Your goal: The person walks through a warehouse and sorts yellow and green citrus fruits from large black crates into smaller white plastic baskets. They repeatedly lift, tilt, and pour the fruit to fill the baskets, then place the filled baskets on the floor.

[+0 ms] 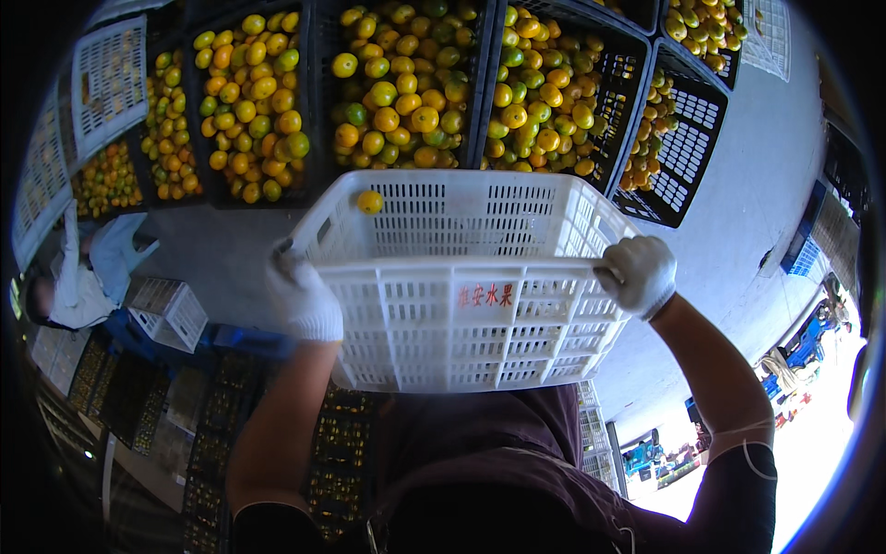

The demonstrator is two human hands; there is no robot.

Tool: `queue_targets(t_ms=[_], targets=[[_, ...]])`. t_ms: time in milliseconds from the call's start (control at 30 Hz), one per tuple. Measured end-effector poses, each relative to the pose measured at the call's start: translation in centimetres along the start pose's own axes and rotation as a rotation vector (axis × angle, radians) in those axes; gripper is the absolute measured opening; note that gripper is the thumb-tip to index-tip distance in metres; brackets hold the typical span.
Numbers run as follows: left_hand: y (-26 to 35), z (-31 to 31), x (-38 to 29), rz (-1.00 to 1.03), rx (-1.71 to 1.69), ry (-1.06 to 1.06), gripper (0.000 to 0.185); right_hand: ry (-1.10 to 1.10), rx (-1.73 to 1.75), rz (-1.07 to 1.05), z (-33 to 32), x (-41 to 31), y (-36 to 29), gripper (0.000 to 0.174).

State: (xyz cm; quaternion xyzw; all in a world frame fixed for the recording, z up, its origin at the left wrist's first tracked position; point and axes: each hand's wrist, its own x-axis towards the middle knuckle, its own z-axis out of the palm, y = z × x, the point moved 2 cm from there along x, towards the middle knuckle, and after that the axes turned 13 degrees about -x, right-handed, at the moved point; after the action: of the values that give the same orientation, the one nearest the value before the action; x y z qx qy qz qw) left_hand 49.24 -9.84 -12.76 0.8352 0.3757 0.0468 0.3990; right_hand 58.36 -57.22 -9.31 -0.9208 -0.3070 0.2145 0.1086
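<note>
A white slatted plastic crate (477, 325) is held tilted in front of my body, with red writing on its near wall. My left hand (301, 294), in a white knit glove, grips its left end at the rim. My right hand (638, 275), gloved the same way, is closed on the rim at the right end. One orange-yellow citrus fruit (370, 201) shows at the crate's far left wall. Just beyond the crate stand black plastic crates (488, 83) holding yellow, orange and green citrus fruits (408, 104).
At the left, a person (83, 284) in light clothing is near white crates (109, 83). Another white crate (169, 313) is beside a blue object. More crates of fruit (339, 457) lie behind me. Grey floor (747, 166) shows at the right.
</note>
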Motion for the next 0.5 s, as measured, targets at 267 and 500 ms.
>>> queue_targets(t_ms=[267, 500], targets=[[7.0, 5.9, 11.8, -0.186, -0.058, -0.261, 0.054, 0.11, 0.044, 0.226, -1.6, 6.2, 3.9, 0.019], [3.3, 2.4, 5.2, -0.02, 0.06, -0.091, 0.042, 0.084, 0.024, 0.141, -0.5, 2.6, 1.1, 0.025]])
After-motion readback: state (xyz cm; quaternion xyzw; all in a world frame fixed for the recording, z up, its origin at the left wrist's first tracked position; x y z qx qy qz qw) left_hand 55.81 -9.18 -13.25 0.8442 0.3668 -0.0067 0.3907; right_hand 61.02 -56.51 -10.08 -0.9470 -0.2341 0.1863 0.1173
